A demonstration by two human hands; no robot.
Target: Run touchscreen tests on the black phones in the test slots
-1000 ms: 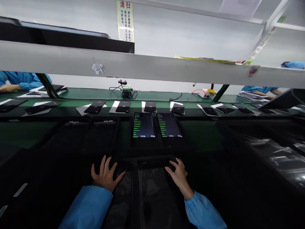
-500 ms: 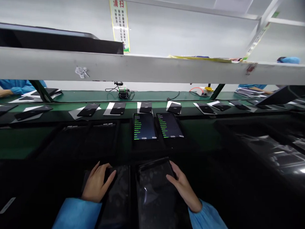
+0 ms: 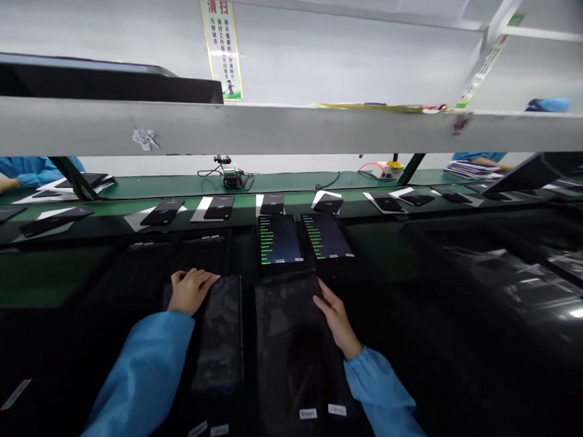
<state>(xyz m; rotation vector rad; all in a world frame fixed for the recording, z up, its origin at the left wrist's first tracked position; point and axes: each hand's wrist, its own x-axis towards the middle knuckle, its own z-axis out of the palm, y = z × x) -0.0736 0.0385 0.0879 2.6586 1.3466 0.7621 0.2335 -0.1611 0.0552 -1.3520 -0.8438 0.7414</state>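
Two dark tablets with glossy film over their screens lie side by side in front of me. My left hand [image 3: 191,293] grips the left tablet [image 3: 219,343] at its top left corner, fingers curled and thumb against the near face. The right tablet [image 3: 291,346] has its upper right edge in my right hand [image 3: 336,317], thumb on top and the fingers partly hidden. Small white labels show at the lower end of both. Just beyond stand two lit tablets, a left one [image 3: 280,238] and a right one [image 3: 325,235], with green text lines on their screens.
A dark tray [image 3: 126,283] sits behind my left hand. At the right lies another tray with shiny film-covered items [image 3: 523,277]. Black devices on white papers line the green bench [image 3: 292,192]. A grey shelf [image 3: 295,126] crosses overhead. Blue-sleeved people [image 3: 39,169] work beyond.
Both hands have moved forward, away from me, and the two film-covered tablets have shifted with them. The labels at their lower ends now show. The view has turned slightly.
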